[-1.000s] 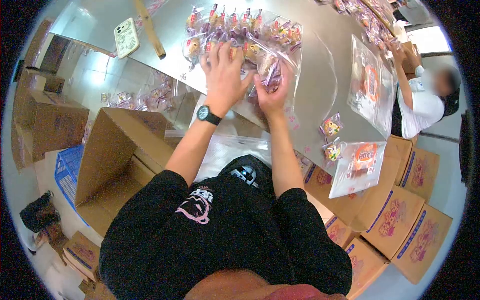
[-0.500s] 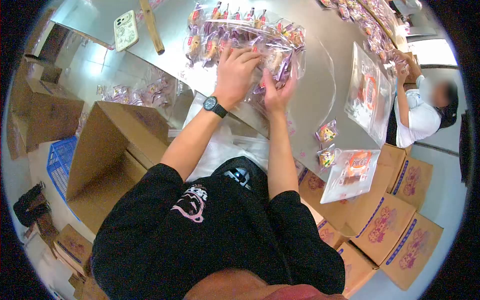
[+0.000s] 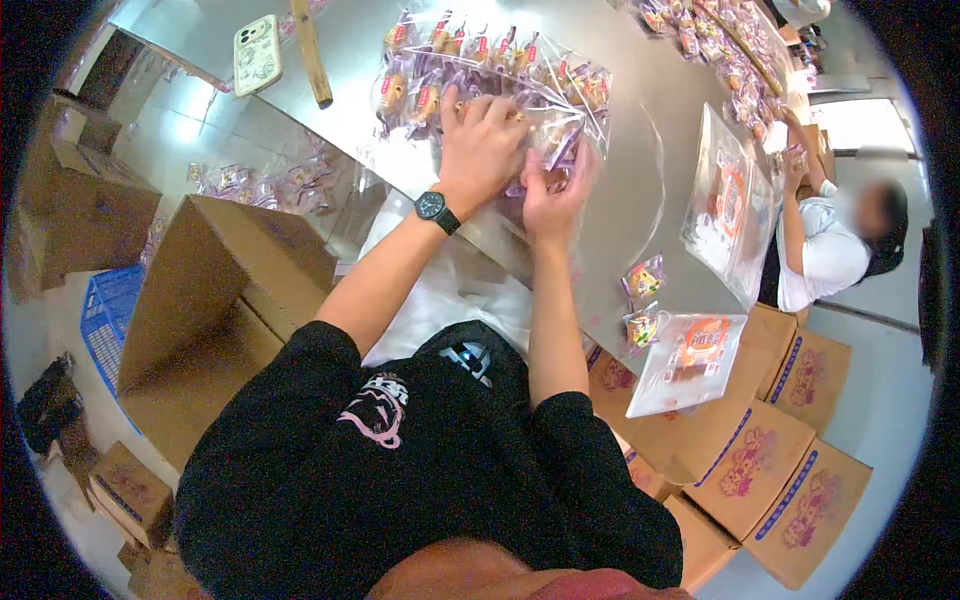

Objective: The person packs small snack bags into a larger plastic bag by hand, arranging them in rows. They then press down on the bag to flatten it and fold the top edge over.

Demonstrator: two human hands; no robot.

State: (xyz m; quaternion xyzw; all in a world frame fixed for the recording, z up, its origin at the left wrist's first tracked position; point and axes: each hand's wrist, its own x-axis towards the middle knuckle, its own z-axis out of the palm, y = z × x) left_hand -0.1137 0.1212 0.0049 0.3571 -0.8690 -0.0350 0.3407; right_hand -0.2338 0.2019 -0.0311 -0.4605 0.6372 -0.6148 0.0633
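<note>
A large clear plastic bag of small individually wrapped snacks, in purple and clear wrappers with red labels, lies on the metal table. My left hand, with a black watch on its wrist, rests at the bag's near side, its fingers curled over the plastic. At the bag's near right end, my right hand has thumb and fingers closed around the bag, beside a purple-wrapped snack. My hands partly hide the nearest packets.
Two loose wrapped snacks and printed clear bags lie to the right. A phone and a wooden stick are at the back left. Cardboard boxes stand below, an open one left. Another person works at the right.
My left fingers have curled in more and shifted slightly down the bag. My right hand has closed in on the bag's end, and the plastic is pulled into creases there.
</note>
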